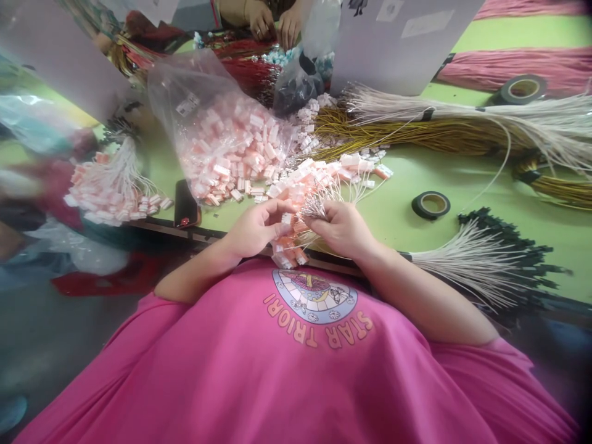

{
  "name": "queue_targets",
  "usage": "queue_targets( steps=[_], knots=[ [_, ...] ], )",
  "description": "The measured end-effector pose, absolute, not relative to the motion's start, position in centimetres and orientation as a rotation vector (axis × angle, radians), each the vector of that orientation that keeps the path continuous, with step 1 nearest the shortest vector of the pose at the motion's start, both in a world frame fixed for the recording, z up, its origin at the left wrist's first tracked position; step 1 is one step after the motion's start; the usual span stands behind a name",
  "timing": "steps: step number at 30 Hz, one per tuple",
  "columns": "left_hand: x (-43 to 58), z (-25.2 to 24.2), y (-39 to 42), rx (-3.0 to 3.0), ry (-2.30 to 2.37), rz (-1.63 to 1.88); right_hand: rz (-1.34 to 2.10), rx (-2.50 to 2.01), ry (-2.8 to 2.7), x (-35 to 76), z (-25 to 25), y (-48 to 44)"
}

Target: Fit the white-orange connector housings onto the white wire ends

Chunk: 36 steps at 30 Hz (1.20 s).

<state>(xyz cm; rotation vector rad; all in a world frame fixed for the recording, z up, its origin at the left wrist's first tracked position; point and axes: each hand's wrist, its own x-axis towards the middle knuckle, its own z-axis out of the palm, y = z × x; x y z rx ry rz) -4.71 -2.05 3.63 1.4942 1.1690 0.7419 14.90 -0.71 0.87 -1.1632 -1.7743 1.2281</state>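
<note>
My right hand (340,228) is closed round a bunch of white wires (316,209), whose bare ends point up and left. Just left of it, my left hand (259,227) pinches a small white connector (287,219) between thumb and forefinger. Orange and white connectors (289,251) hang below and between the hands at the table's front edge. Behind the hands, more connectors (308,176) on white wires lie on the green table. A clear plastic bag (231,142) of loose connectors stands beyond my left hand.
A tape roll (431,205) and black-ended white wires (476,259) lie right. Yellow and white wire bundles (439,132) cross the back right. A phone (186,203) and wired connectors (111,185) are left. Another person's hands (275,24) work across the table (393,216).
</note>
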Motion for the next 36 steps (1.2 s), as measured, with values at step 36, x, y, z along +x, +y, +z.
queue_targets(
  steps=[36],
  knots=[
    [-3.7, 3.8, -2.5, 2.102, 1.183, 0.662, 1.372, -1.082, -1.784, 14.6, 1.5, -1.3]
  ],
)
